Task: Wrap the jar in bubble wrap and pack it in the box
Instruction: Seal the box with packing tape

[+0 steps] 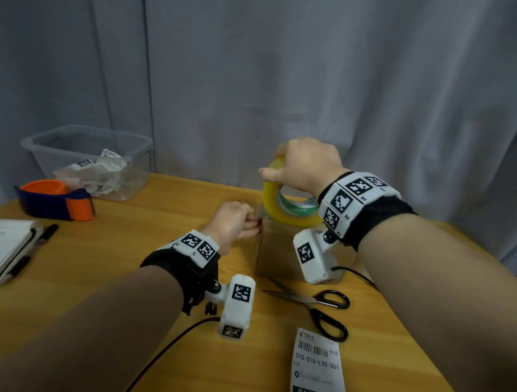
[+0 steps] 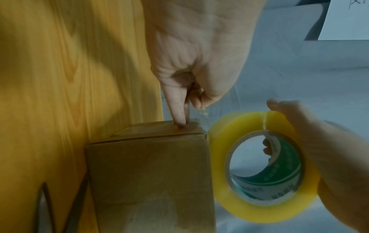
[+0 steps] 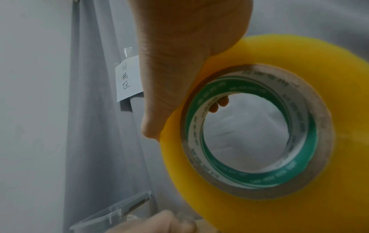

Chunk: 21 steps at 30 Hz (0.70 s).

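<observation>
My left hand (image 2: 199,52) pins the tape end to the box (image 2: 151,181) while my right hand (image 1: 307,168) grips the roll (image 3: 259,134); an uneven pull could wrinkle the strip or drag it off the seam under my fingers (image 2: 179,110).

Black wristbands (image 1: 186,269), white marker-tagged blocks (image 1: 352,197); white wrist cameras (image 1: 237,306), black cables (image 1: 167,352)

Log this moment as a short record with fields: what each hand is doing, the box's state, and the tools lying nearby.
left hand: pinches the loose tape end at the box's top edge
right hand: grips the tape roll above the box
box: cardboard, flaps closed, on the table
scissors: open, on the table near the box
shipping label: flat, near edge
</observation>
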Available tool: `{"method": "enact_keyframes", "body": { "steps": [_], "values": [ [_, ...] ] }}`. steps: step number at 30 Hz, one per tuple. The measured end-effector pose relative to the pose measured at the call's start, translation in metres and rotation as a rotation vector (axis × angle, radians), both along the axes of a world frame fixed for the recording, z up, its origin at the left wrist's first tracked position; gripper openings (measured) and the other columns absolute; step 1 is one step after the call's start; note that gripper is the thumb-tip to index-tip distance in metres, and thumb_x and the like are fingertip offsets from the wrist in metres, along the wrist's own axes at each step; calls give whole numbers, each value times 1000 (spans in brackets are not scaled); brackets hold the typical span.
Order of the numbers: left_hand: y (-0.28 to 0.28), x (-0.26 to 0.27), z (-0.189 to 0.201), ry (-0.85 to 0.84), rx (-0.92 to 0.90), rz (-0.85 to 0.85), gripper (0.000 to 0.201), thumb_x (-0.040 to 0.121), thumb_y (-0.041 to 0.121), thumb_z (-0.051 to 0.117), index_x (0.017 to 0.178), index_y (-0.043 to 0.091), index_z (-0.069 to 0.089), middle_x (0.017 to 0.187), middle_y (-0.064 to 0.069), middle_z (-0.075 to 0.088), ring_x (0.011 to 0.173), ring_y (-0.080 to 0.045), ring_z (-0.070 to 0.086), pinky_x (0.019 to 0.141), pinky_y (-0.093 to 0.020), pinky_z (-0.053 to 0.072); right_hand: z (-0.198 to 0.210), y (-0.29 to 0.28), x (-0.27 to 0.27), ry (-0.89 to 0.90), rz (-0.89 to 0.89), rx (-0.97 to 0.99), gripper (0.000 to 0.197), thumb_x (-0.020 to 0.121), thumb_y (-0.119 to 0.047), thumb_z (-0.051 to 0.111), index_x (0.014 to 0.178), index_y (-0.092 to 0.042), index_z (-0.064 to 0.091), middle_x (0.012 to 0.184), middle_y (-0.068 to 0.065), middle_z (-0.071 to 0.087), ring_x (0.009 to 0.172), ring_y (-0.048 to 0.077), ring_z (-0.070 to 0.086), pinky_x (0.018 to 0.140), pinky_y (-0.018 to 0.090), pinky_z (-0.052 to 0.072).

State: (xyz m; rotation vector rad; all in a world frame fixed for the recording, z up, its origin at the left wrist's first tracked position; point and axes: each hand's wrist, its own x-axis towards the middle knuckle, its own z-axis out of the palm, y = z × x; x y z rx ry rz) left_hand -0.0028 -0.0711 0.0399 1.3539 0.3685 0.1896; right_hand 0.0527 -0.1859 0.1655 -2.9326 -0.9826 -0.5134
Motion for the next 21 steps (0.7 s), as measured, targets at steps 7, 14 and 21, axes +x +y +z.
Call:
{"method": "enact_keyframes", "body": {
  "steps": [7, 14, 21],
  "values": [
    [3, 1, -10, -2, -70, 28, 16, 94, 1, 34, 83, 5, 44, 96, -15, 55, 84, -21, 64, 74, -29, 58, -2, 17, -1, -23, 10, -89, 57, 78, -70, 50, 102, -21, 67, 92, 0, 66, 89, 24, 60, 64, 31, 38],
    [-5, 7, -14, 173, 240, -50, 25, 96, 16, 46, 107, -4, 56, 101, -16, 60, 98, -32, 60, 92, -45, 52, -3, 11, -3, 5, 20, -57, 68, 73, -79, 50, 109, -22, 54, 88, -5, 52, 86, 21, 50, 70, 34, 37],
    [7, 4, -16, 360, 365, -160, 48, 92, 39, 54, 121, 1, 49, 119, -16, 55, 97, -25, 60, 75, -35, 55, 7, 2, 1, 249, 64, 242, 33, 85, -44, 57, 106, -19, 65, 90, -1, 59, 96, 22, 59, 75, 28, 43]
  ]
}}
